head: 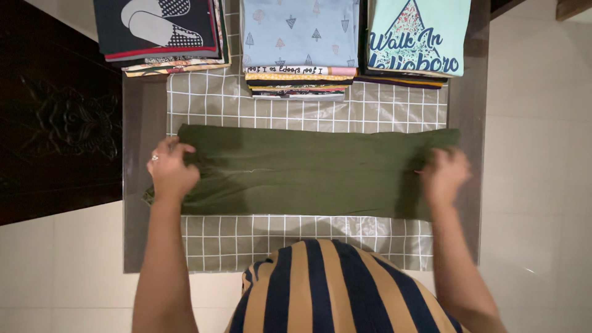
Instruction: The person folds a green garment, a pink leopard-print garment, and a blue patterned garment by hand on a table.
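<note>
A green garment (pixel 308 172) was spread as a long folded band across the middle of the frame on a checked table cover (pixel 246 105). Its left end was gripped by the left hand (pixel 171 171), its right end by the blurred right hand (pixel 445 174). Three stacks of folded clothes (pixel 300 49) were lined along the top edge.

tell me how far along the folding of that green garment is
Done: three stacks of folded clothes sit at the far edge of the table, and the green garment already lies as a long narrow band on the grid-patterned cover. In hand: the left hand and right hand each grip one end. Left: it is not yet folded down to the size of the stacked pieces.
</note>
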